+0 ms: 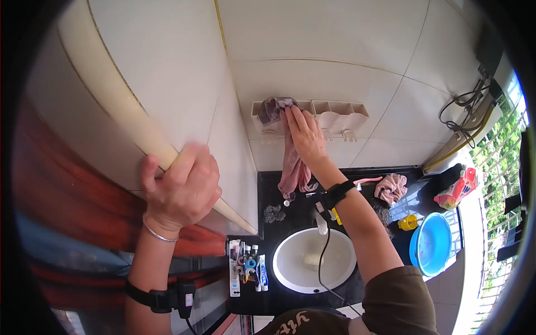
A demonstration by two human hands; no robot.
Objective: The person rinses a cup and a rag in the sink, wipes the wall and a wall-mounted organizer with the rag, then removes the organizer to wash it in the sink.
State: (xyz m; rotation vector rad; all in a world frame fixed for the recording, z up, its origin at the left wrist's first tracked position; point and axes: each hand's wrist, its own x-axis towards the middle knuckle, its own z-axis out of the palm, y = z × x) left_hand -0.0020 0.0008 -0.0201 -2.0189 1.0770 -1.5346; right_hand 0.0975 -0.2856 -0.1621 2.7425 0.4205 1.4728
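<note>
My left hand [183,187] is closed round the pale edge of a wall or panel [134,123], thumb on one side and fingers on the other. My right hand [301,133] reaches up to a white wall-mounted holder [340,114] with open compartments. Its fingers press on a pinkish-grey cloth [291,162], which is bunched over the holder's left compartments and hangs down to the black counter. The fingertips lie against the bunched part, and the thumb is hidden.
An oval white sink [285,257] is set in the black counter [245,304]. Toothpaste and small items [248,268] lie left of it. Rightward are a pink scrunchie [391,188], a yellow cup [408,223] and a blue basin [434,244]. Cables [466,114] hang near the barred window.
</note>
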